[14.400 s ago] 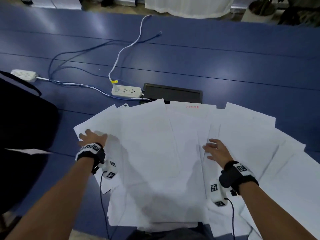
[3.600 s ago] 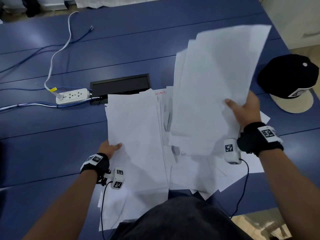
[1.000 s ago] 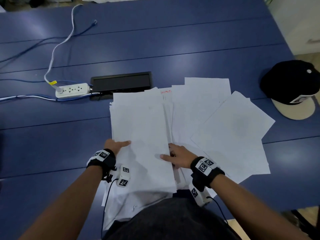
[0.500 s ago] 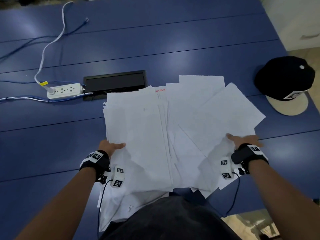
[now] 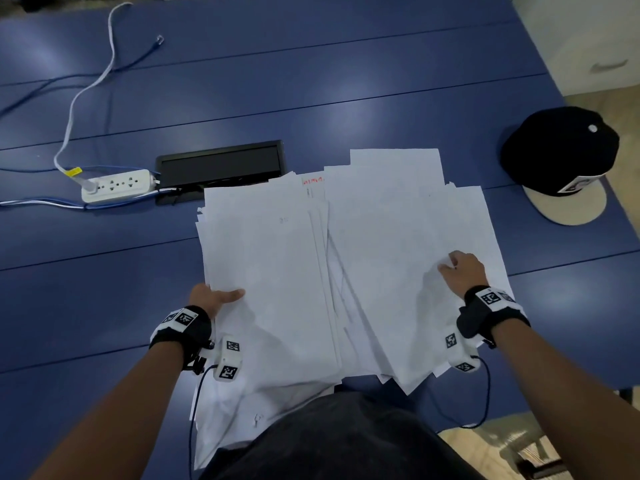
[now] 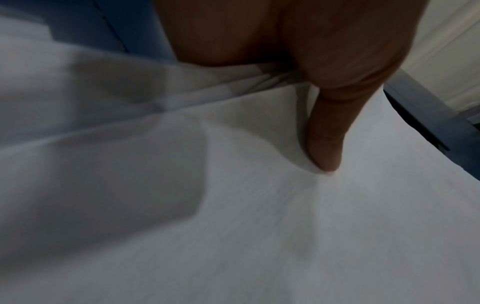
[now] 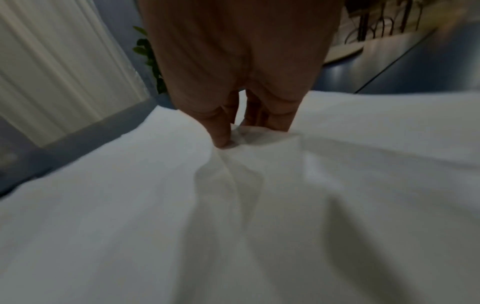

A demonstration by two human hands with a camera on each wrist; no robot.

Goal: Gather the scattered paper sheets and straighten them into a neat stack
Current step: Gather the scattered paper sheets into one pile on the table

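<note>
- The paper sheets (image 5: 346,271) lie in two overlapping heaps on the blue table (image 5: 104,289), spanning the space between both hands, near edges spilling toward the person's lap.
- The left hand (image 5: 211,299) grips the left heap's outer edge, thumb on top, fingers hidden beneath.
- The right hand (image 5: 462,270) pinches a wrinkle of the right heap's top sheet; its fingertips (image 7: 223,137) bunch the paper.
- To do this well, I judge: flatten that pinch, then sweep the right heap inward toward the left hand, and hold the left heap steady as a stop.
- Beyond the right hand sits a black cap (image 5: 561,157); beyond the left, a power strip (image 5: 117,185).
</note>
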